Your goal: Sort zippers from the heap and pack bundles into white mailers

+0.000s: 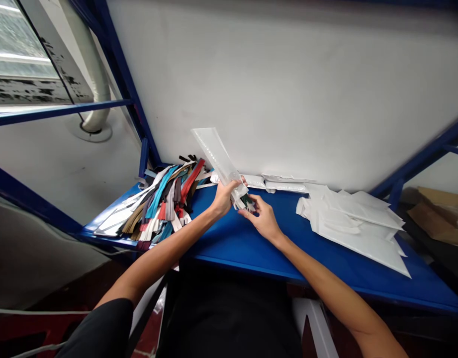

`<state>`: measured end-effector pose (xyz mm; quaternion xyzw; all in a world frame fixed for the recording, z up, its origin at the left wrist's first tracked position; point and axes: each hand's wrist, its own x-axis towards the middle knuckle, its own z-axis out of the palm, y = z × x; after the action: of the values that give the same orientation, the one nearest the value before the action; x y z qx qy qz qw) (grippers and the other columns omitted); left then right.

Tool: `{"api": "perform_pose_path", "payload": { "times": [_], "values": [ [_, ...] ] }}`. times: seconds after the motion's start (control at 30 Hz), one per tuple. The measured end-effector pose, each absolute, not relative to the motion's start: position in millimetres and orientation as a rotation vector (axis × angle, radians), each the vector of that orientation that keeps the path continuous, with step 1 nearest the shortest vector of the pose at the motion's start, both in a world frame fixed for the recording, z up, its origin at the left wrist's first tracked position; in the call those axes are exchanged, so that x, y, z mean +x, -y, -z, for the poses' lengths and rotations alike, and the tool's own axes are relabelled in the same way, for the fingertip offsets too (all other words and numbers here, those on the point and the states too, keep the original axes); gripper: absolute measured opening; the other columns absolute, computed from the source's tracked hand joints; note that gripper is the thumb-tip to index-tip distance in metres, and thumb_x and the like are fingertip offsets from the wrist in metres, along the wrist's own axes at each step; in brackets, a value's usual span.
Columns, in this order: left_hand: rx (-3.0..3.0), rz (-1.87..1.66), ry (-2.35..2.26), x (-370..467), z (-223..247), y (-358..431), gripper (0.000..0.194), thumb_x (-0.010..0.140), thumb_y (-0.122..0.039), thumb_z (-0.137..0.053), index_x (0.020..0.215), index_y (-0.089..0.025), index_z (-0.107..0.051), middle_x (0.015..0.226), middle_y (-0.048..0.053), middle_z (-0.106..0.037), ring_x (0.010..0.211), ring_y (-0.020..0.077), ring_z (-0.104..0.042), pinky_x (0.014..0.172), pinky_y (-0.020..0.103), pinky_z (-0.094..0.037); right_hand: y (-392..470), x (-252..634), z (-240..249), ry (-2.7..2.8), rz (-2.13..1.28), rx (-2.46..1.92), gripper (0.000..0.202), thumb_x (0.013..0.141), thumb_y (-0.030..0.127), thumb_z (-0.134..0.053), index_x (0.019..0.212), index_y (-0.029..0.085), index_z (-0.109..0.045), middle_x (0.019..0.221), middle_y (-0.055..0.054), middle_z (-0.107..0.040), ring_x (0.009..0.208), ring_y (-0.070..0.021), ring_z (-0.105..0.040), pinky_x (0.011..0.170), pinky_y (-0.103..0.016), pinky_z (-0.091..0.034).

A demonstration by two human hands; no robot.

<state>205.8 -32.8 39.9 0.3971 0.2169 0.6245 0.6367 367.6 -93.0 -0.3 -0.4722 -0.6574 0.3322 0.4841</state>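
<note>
In the head view, my left hand (225, 196) is closed around a narrow translucent plastic bag (218, 151), which tilts up and to the left. At the bag's lower end, dark green and whitish zipper ends (246, 201) stick out. My right hand (263, 217) has its thumb and fingers closed on these ends, close beside my left hand. How far the zippers reach into the bag is hard to make out. To the left lies a heap of zippers (171, 194) in blue, red, brown, grey and white.
On the blue table (229, 243), a stack of white plastic bags (351, 219) spreads at the right. Flat white packets (288, 184) lie along the back wall. Blue frame posts (126, 74) rise at the left. A cardboard box (441, 214) stands beyond the table's right end.
</note>
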Motion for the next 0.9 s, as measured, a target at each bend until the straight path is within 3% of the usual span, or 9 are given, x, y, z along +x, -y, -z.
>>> {"api": "perform_pose_path", "payload": {
  "times": [0.1,0.27,0.4,0.53,0.7,0.9],
  "values": [
    [0.897,-1.402,-0.425,212,-39,39,0.033,0.073,-0.033,-0.089,0.096,-0.018,-0.073,0.092,0.005,-0.075,0.087,0.0211,-0.074,0.074,0.031,-0.061,93,365,1,1.604,-0.637,-1.144,0.024,0.091,0.04,-0.075,0.106,0.023,-0.076,0.106,-0.01,-0.078,0.094,-0.0274,-0.073,0.091,-0.039,-0.058],
    [1.014,-1.256,-0.359,227,-38,55,0.034,0.081,-0.045,-0.085,0.099,-0.018,-0.075,0.1,0.008,-0.078,0.094,0.0239,-0.075,0.075,0.029,-0.06,95,363,-8,1.471,-0.442,-1.053,0.023,0.097,0.042,-0.068,0.099,0.025,-0.084,0.112,-0.01,-0.08,0.11,-0.0333,-0.074,0.105,-0.045,-0.056],
    [1.01,-1.234,-0.331,222,-43,51,0.035,0.082,-0.042,-0.086,0.103,-0.016,-0.076,0.106,0.01,-0.08,0.097,0.0259,-0.076,0.079,0.031,-0.061,101,359,-5,1.515,-0.282,-1.029,0.033,0.103,0.037,-0.065,0.131,0.028,-0.08,0.133,-0.01,-0.077,0.128,-0.0352,-0.071,0.115,-0.049,-0.054],
    [0.775,-1.25,-0.301,206,-47,38,0.035,0.081,-0.039,-0.087,0.104,-0.016,-0.075,0.1,0.008,-0.08,0.092,0.0225,-0.077,0.085,0.032,-0.061,104,356,6,1.853,-0.042,-0.827,0.054,0.109,0.028,-0.059,0.163,0.03,-0.054,0.167,-0.007,-0.052,0.154,-0.032,-0.051,0.127,-0.052,-0.046],
    [0.705,-1.213,-0.249,202,-45,38,0.031,0.082,-0.036,-0.086,0.102,-0.016,-0.074,0.095,0.006,-0.079,0.094,0.0242,-0.078,0.093,0.036,-0.059,101,356,8,2.137,0.23,-0.722,0.076,0.11,0.027,-0.059,0.176,0.025,-0.021,0.17,-0.013,-0.047,0.157,-0.0323,-0.046,0.129,-0.055,-0.045],
    [0.798,-1.151,-0.331,212,-37,48,0.034,0.08,-0.037,-0.087,0.101,-0.013,-0.077,0.097,0.01,-0.081,0.101,0.0286,-0.078,0.099,0.039,-0.058,101,355,8,2.235,0.369,-0.979,0.07,0.106,0.044,-0.066,0.165,0.011,-0.048,0.147,-0.022,-0.068,0.144,-0.0406,-0.06,0.132,-0.066,-0.032]
  ]
}}
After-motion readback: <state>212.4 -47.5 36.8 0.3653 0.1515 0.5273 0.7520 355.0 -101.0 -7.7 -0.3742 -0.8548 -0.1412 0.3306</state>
